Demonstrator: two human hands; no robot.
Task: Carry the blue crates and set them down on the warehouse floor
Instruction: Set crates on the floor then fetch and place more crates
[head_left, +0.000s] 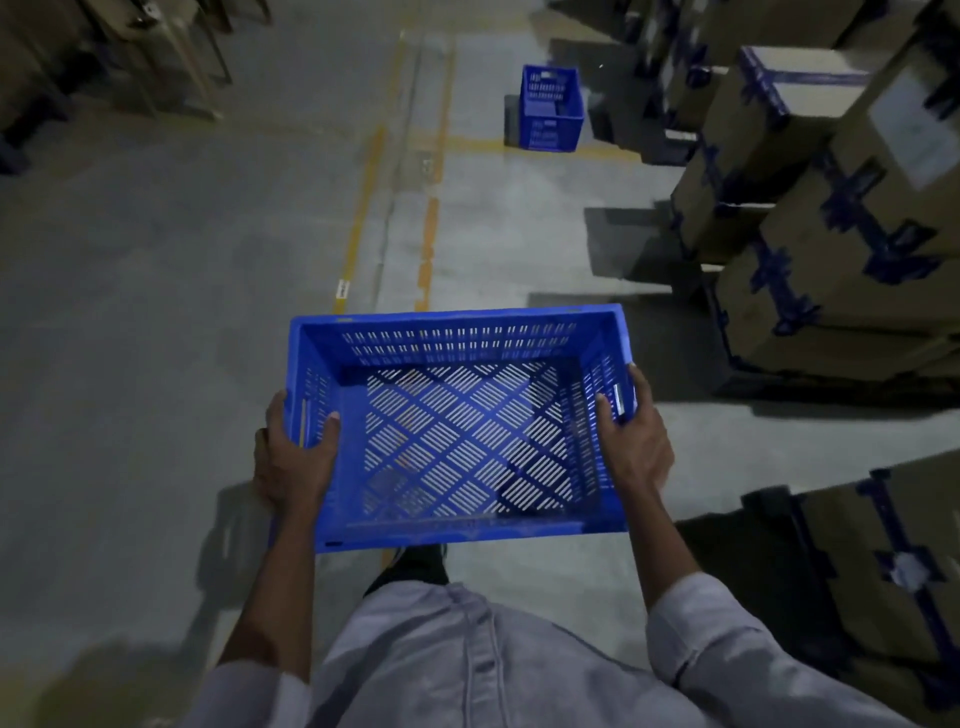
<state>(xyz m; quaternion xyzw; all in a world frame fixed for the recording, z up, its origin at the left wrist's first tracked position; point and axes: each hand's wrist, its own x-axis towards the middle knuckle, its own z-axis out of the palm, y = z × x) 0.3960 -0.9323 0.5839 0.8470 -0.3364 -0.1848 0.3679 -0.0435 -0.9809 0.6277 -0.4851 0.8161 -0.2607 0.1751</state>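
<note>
While L hand (292, 460), R hand (632, 441) grip crate (467, 332), shoe (415, 564) mostly hidden.

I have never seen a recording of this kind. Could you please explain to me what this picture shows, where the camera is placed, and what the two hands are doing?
There is no machine here: a person works with bare hands. The one picture comes from a camera worn on the person's head, looking forward and down, so the person's own arms and pale shirt appear at the bottom. The left hand and the right hand each grip one end of a blue crate, thumbs inside, holding it above the floor. Nothing shows inside it. Farther ahead, a second blue crate already stands on the floor near yellow lines. Stacked cardboard boxes line the right side.
</note>
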